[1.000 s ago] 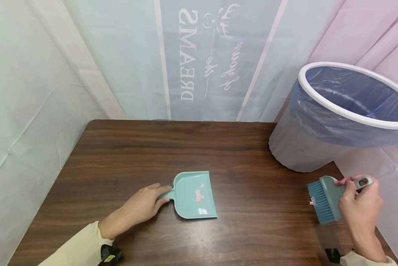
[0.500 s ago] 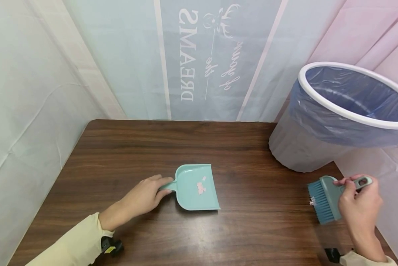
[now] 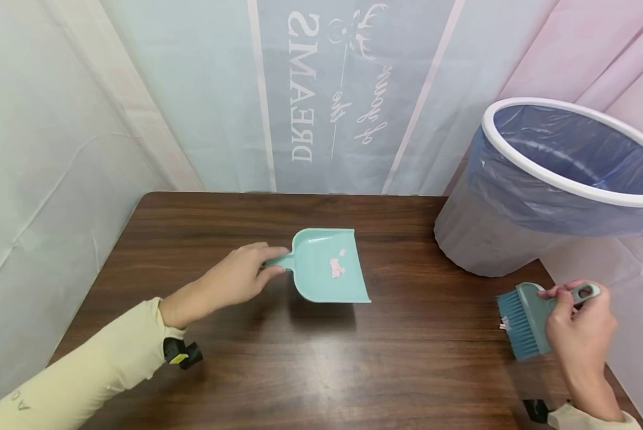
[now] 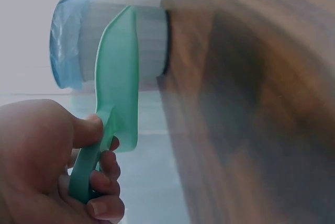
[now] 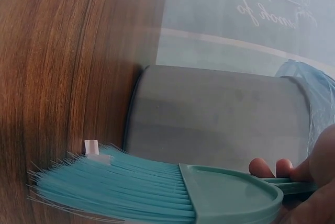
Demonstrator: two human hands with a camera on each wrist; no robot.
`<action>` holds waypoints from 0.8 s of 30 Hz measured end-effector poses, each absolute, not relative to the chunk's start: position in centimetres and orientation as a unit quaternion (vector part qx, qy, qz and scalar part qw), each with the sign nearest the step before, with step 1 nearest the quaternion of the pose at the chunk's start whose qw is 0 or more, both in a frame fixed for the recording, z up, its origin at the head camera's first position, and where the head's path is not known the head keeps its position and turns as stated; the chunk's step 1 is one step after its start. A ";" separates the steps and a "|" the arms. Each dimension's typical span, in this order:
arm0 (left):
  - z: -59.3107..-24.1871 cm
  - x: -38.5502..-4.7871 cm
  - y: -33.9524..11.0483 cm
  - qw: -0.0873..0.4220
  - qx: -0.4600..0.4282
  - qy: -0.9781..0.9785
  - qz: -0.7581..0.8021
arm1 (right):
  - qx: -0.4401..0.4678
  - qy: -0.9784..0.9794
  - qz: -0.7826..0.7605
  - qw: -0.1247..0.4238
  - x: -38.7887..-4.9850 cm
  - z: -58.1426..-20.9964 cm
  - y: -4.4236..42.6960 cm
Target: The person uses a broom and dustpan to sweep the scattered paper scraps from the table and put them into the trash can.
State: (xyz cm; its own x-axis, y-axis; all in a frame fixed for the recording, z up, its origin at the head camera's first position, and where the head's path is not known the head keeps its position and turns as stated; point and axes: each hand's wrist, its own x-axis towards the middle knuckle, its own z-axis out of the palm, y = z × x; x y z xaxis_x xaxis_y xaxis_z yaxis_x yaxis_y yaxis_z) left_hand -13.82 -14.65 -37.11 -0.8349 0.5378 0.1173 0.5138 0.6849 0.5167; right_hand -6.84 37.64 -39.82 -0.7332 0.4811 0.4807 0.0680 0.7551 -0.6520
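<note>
My left hand grips the handle of a mint-green dustpan, raised above the table with its shadow below. Small pink paper scraps lie in the pan. In the left wrist view the fingers curl round the dustpan handle. On the right, my right hand holds a teal hand brush by its handle, bristles pointing left. A few pale scraps cling to the bristles, which are close to the tabletop in the right wrist view; whether they touch it I cannot tell.
A grey trash bin with a white rim and blue bag liner stands at the table's back right, behind the brush. The dark wooden table meets a printed curtain at its back edge.
My left hand has lifted the dustpan off the table and moved it away from me and slightly right, scraps still inside. The right hand and brush have stayed in place.
</note>
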 end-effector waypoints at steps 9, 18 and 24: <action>-32.1 -16.5 -14.0 0.021 0.305 0.910 0.279 | -0.156 -0.874 0.318 0.333 -6.8 -39.9 37.6; -26.7 -19.3 -12.4 0.074 0.291 0.910 0.286 | -0.155 -0.872 0.317 0.339 -6.8 -39.9 37.6; -23.6 -21.6 -10.9 0.070 0.300 0.906 0.290 | -0.155 -0.872 0.311 0.343 -6.8 -39.7 37.5</action>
